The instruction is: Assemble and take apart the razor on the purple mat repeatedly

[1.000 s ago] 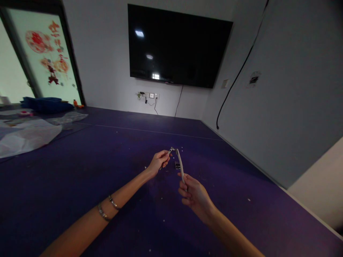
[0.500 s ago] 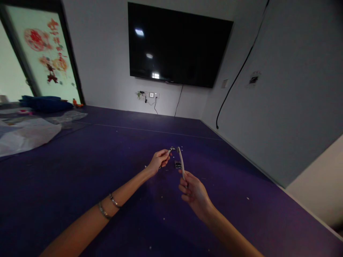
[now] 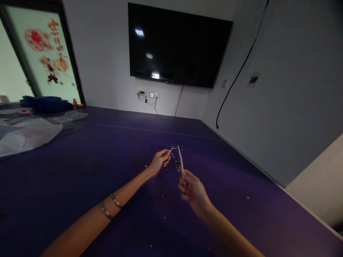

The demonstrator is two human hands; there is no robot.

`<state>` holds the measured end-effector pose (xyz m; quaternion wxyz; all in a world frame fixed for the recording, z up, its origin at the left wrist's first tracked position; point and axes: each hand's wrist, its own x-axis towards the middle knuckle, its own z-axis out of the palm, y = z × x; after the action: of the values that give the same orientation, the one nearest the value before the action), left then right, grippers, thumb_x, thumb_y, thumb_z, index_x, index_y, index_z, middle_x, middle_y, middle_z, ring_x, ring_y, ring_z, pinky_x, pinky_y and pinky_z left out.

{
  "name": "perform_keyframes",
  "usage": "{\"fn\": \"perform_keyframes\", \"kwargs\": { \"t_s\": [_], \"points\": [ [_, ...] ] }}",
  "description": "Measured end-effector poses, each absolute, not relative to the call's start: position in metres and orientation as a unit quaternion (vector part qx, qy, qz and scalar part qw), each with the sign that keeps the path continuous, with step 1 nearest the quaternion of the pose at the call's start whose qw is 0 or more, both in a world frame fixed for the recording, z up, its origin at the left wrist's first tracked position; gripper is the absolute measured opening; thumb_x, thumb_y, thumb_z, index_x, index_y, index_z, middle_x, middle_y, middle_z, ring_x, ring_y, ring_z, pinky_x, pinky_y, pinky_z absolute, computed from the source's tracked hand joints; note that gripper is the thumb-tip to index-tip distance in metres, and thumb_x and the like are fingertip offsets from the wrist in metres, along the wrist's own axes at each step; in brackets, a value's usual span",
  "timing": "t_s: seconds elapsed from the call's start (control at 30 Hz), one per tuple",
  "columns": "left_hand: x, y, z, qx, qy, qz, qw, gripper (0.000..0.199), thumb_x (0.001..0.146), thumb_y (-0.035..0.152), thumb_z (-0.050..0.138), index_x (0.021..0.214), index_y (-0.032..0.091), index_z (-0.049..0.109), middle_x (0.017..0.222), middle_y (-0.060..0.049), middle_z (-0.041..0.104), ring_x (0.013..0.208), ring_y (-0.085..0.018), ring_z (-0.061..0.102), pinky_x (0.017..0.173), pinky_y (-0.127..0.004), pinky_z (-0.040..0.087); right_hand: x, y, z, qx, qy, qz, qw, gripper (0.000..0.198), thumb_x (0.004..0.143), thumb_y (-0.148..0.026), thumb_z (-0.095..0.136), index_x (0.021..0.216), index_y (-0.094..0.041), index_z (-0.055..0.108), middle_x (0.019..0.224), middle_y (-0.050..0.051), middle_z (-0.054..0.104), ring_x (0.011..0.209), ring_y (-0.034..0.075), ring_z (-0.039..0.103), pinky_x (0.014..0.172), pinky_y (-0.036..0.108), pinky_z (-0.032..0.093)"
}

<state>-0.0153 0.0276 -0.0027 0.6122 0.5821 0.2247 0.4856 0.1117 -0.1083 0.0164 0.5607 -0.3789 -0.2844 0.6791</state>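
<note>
White, curved, slender brush point(image 3: 180, 157) sits gripped in my right hand point(image 3: 194, 191), lower centre; my left hand point(image 3: 160, 161) clasps a silver-headed tool point(image 3: 171, 149), partly hidden.

Grey wall point(image 3: 102, 53) (with black television point(image 3: 179, 48))

Your Left Hand point(image 3: 160, 161) Is Covering Part of the Razor point(image 3: 172, 149)

Your right hand point(image 3: 193, 192) is hiding the lower end of the brush point(image 3: 180, 157). You are seeing a small dark object point(image 3: 177, 164) too tiny to identify. The bottom edge is cutting off your left forearm point(image 3: 83, 226) and right forearm point(image 3: 227, 228).
</note>
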Motion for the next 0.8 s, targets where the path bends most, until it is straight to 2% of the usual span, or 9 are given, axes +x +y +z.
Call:
{"fn": "perform_keyframes", "kwargs": {
  "t_s": [0.3, 0.8],
  "points": [
    [-0.015, 0.030, -0.006, 0.580, 0.228, 0.492, 0.607, 0.025, 0.075, 0.038, 0.059, 0.080, 0.014, 0.054, 0.059, 0.005, 0.042, 0.040, -0.002, 0.031, 0.037, -0.016, 0.022, 0.104, -0.106, 0.017, -0.372, -0.294, 0.661, 0.581, 0.033, 0.064, -0.031, 0.066, 0.091, -0.021, 0.050, 0.053, -0.010, 0.032, 0.039, 0.002, 0.020, 0.038, 0.016, 0.003],
    [-0.014, 0.033, -0.013, 0.581, 0.237, 0.498, 0.599, 0.024, 0.076, 0.038, 0.057, 0.082, 0.014, 0.054, 0.061, 0.004, 0.044, 0.041, -0.002, 0.034, 0.038, -0.016, 0.024, 0.106, -0.101, 0.011, -0.398, -0.300, 0.657, 0.566, 0.033, 0.066, -0.034, 0.064, 0.092, -0.021, 0.049, 0.053, -0.010, 0.034, 0.039, 0.002, 0.021, 0.038, 0.016, 0.004]
  ]
}}
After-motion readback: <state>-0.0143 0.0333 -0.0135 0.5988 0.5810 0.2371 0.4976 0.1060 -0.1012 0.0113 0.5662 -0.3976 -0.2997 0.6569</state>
